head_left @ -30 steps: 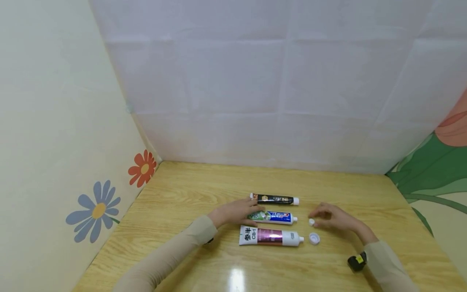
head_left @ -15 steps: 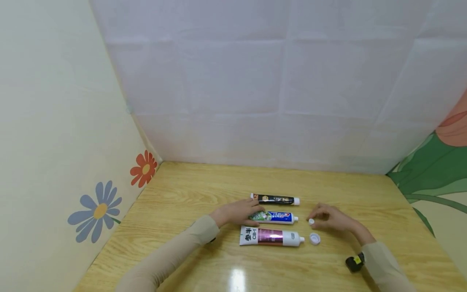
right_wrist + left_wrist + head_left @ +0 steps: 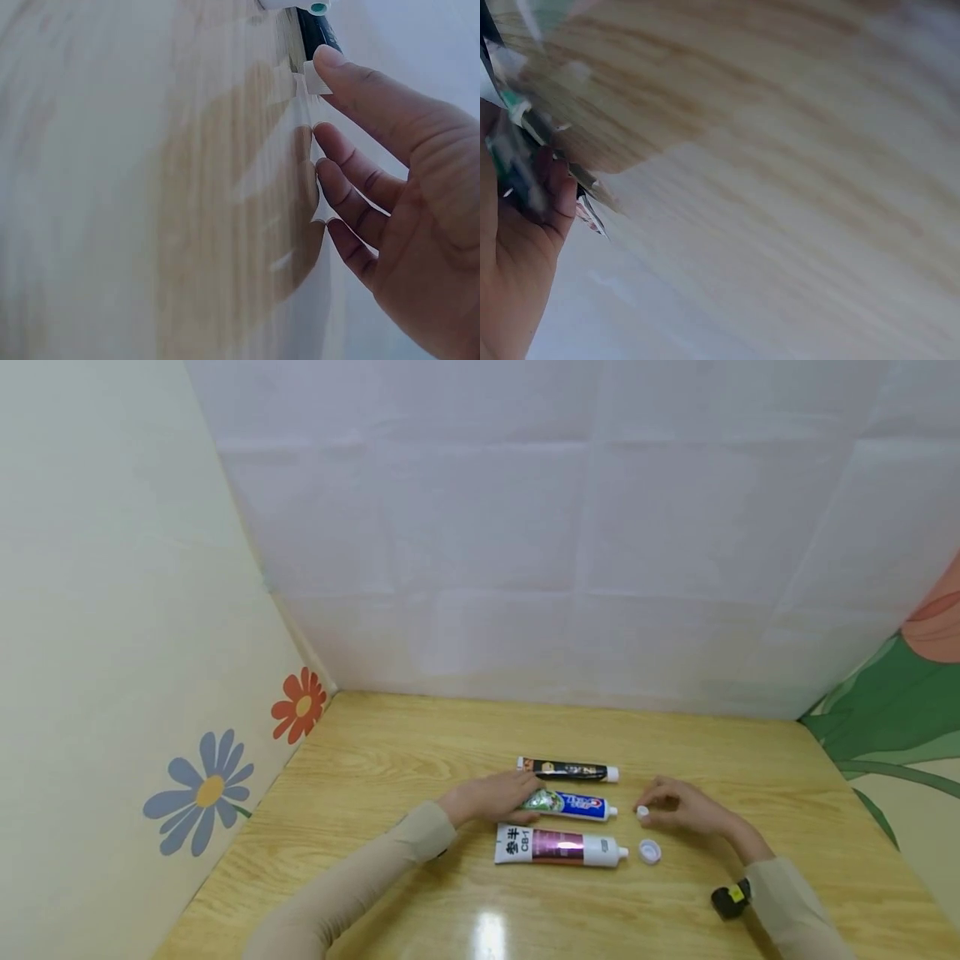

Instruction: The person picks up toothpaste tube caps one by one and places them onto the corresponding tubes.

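Note:
A blue-and-green toothpaste tube (image 3: 573, 804) lies uncapped, its nozzle facing right. My left hand (image 3: 495, 797) holds its tail end, and in the left wrist view fingers (image 3: 555, 184) curl around a blurred green tube. My right hand (image 3: 686, 808) pinches a small white cap (image 3: 642, 811) between thumb and finger, just right of the nozzle and apart from it. In the right wrist view the cap (image 3: 316, 78) sits under the thumb, while the other fingers (image 3: 349, 191) are loosely bent near the tabletop.
A black toothpaste tube (image 3: 570, 770) with its white cap on lies behind. In front lies an uncapped pink-and-white toothpaste tube (image 3: 558, 847), and a larger white cap (image 3: 650, 852) rests beside its nozzle. The wooden table (image 3: 390, 735) meets walls at the back and left.
The blue-and-green tube has turned slightly under my left hand, its nozzle end shifting a little right. My right hand with the cap has barely moved.

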`<state>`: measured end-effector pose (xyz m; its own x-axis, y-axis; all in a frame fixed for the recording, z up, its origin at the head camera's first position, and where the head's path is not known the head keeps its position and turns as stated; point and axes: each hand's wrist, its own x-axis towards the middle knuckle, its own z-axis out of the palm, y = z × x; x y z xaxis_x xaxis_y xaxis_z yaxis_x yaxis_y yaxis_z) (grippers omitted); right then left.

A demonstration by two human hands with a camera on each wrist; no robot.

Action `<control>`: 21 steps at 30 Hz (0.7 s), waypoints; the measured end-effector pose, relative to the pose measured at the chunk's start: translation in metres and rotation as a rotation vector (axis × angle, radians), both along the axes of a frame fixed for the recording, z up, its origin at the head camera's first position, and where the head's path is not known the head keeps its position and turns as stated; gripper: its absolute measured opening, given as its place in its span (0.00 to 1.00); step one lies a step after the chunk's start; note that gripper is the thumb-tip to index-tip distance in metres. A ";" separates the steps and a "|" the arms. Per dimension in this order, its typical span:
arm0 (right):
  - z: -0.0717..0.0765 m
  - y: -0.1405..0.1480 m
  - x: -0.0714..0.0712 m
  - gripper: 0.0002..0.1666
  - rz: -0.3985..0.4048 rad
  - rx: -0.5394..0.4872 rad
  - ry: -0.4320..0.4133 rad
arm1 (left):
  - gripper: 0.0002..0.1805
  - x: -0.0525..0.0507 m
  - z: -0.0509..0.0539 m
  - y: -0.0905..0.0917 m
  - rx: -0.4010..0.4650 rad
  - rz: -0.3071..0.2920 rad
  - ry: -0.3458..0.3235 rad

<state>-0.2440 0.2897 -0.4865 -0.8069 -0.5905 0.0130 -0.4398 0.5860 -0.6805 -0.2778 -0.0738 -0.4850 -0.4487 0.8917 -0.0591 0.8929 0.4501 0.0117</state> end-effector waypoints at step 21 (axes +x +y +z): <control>0.019 0.000 -0.007 0.17 -0.081 0.013 0.046 | 0.34 -0.005 -0.001 -0.003 0.098 0.032 -0.072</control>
<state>-0.2511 0.2895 -0.4674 -0.8505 -0.5241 0.0436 -0.4214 0.6296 -0.6527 -0.2830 -0.0765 -0.4858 -0.4749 0.8800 -0.0059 0.8733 0.4721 0.1204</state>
